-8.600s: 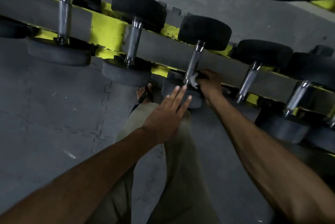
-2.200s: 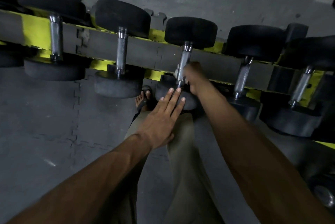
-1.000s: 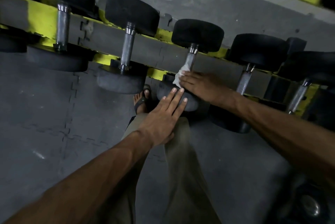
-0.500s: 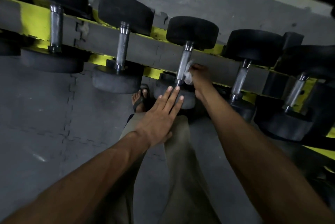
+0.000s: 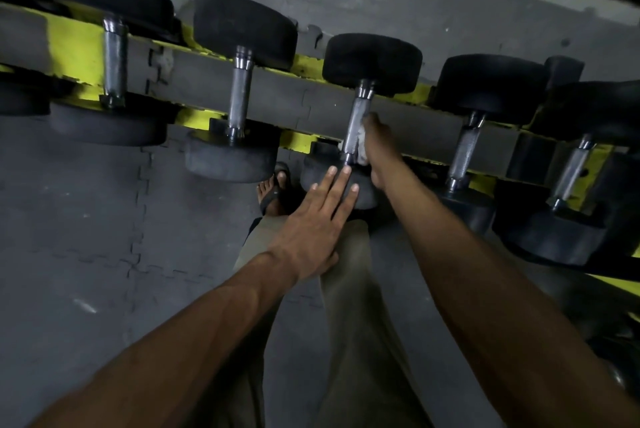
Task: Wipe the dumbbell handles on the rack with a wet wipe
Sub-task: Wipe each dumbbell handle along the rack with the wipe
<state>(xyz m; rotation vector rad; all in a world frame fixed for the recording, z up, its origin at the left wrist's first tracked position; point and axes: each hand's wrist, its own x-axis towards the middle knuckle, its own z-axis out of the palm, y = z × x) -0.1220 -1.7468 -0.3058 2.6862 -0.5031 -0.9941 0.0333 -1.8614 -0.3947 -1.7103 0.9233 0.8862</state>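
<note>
- The wet wipe [image 5: 362, 143] shows only as a pale crumpled scrap; most of it is hidden behind the right hand [image 5: 380, 147].
- The right hand's fingertips are out of sight; its grip is closed on the wet wipe, pressing it against the right side of the handle [image 5: 356, 128].
- The left hand [image 5: 317, 220] lies flat with an open grip, fingers straight, tips on the near head [image 5: 337, 182] of the middle dumbbell.
- The handle is a knurled, shiny metal bar between round, matte black rubber heads.
- This dumbbell sits mid-row on the rack [image 5: 311, 102], a grey rail with yellow paint showing.
- Neighbouring dumbbells are cut off at both frame edges.
- A sandalled foot [image 5: 273, 190] stands on the grey interlocking floor mats [image 5: 86, 220], below the rack.
</note>
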